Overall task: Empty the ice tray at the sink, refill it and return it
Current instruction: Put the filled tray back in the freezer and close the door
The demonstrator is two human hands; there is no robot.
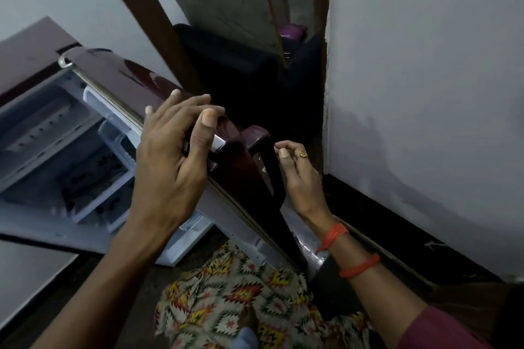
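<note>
A maroon fridge stands at the left with its freezer door [113, 71] swung open. My left hand [170, 156] grips the door's free edge, thumb on the silver handle strip [217, 143] and fingers over the outer face. The white freezer compartment [56, 136] shows shelves and dark shapes, and I cannot make out an ice tray in it. My right hand [297, 176] hovers beside the dark vertical handle [269, 173] of the lower door. Its fingers are curled, thumb against forefinger, with nothing in them.
A grey wall [425, 93] with a dark skirting stands close on the right. Behind the fridge a dim doorway [241, 65] leads to a room with a purple object [292, 31]. My patterned clothing [235, 292] fills the bottom middle.
</note>
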